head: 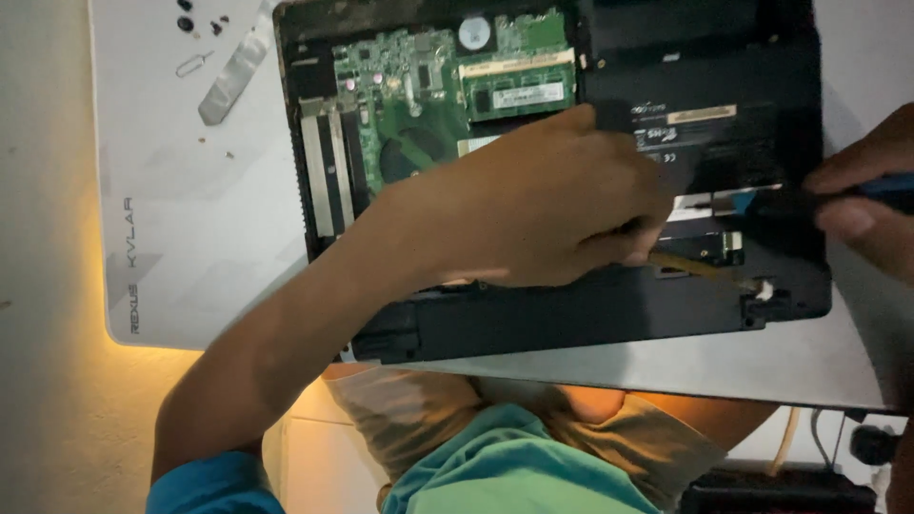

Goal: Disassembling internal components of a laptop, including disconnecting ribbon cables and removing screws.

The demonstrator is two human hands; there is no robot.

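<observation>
An opened laptop (609,314) lies bottom-up on a white mat (190,238) on the desk (38,190), its cover off so the green board (409,105) and a memory stick (519,90) show. The left hand (543,205) rests on the laptop's middle, fingers curled shut around a thin yellowish tool (690,265) whose tip points toward a small white connector (764,288) near the lower right corner. The right hand (871,200) comes in from the right edge, closed on a blue-handled tool (885,190) (its tip is too dark to make out). A grey strip (233,71) and some small black screws (186,17) lie on the mat's upper left.
</observation>
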